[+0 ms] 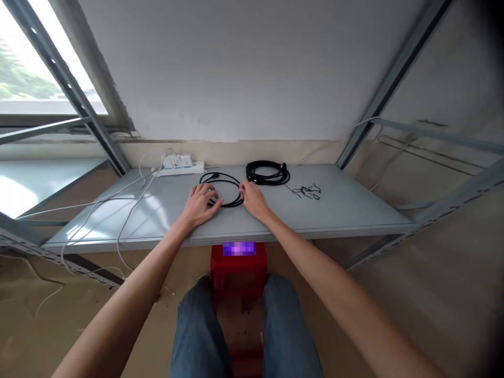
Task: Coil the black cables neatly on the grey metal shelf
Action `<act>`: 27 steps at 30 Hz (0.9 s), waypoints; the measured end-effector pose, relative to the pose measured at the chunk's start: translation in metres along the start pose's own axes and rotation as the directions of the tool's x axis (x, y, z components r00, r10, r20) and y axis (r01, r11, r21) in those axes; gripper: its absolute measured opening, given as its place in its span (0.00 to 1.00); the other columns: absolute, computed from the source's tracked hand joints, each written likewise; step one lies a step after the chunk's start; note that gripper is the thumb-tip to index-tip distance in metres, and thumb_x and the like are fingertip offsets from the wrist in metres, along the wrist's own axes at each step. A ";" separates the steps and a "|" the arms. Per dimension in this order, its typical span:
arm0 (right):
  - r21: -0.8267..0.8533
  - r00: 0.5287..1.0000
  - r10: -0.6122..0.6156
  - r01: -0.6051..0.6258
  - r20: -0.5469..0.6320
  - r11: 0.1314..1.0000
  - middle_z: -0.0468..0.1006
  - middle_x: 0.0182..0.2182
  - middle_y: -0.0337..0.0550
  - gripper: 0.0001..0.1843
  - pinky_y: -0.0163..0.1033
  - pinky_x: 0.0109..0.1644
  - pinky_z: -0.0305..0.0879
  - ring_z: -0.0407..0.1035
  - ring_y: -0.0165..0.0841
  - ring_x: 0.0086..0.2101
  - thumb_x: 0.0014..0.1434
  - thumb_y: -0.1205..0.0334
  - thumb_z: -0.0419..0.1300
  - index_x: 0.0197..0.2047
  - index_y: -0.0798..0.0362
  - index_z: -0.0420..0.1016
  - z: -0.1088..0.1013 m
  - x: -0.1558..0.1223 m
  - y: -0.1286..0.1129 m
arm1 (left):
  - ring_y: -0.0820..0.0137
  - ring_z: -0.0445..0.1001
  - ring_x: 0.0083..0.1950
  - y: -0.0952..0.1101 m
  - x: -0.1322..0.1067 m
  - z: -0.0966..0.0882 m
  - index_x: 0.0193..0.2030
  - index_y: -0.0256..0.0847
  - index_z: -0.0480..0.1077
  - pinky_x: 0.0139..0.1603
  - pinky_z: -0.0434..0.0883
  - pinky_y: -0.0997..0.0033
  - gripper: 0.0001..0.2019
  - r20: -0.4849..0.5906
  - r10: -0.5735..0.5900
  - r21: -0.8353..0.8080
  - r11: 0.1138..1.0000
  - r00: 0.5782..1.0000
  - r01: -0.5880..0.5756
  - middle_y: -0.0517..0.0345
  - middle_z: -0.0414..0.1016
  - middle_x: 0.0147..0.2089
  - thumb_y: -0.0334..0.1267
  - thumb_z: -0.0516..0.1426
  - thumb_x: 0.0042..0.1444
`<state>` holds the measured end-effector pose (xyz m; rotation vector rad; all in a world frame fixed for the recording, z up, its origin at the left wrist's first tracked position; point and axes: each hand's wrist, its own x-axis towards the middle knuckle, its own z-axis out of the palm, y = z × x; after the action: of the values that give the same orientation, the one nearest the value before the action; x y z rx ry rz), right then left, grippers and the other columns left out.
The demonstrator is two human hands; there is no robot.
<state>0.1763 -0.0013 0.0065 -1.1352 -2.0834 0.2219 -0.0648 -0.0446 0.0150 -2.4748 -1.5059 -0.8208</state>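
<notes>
A loosely coiled black cable lies on the grey metal shelf, with a plug at its upper left. My left hand rests over the coil's left side, its fingers apart and the thumb stretched along the lower edge. At the right side of the coil, my right hand has its fingers closed around the cable. Just behind and to the right sits a second, thicker coil of black cable. Several short black ties lie in a loose bunch to the right of it.
A white power strip with adapters stands at the back left. White cords run from it over the shelf's front edge. Metal uprights frame both ends. A red stool is below, between my knees.
</notes>
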 end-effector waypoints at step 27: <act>-0.122 0.977 0.203 -0.193 0.072 0.974 0.82 0.45 0.54 0.16 0.43 0.45 0.65 0.76 0.46 0.42 0.73 0.68 0.44 0.58 0.52 0.65 0.004 0.002 0.001 | 0.48 0.71 0.60 0.030 0.015 0.009 0.53 0.40 0.70 0.59 0.67 0.52 0.13 0.336 -0.043 0.219 0.975 0.941 -0.034 0.40 0.76 0.55 0.43 0.50 0.74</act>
<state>0.1736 0.0020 0.0039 -1.4278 -2.0781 0.2519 -0.0305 -0.0440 0.0204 -2.5323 -1.6010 -0.2098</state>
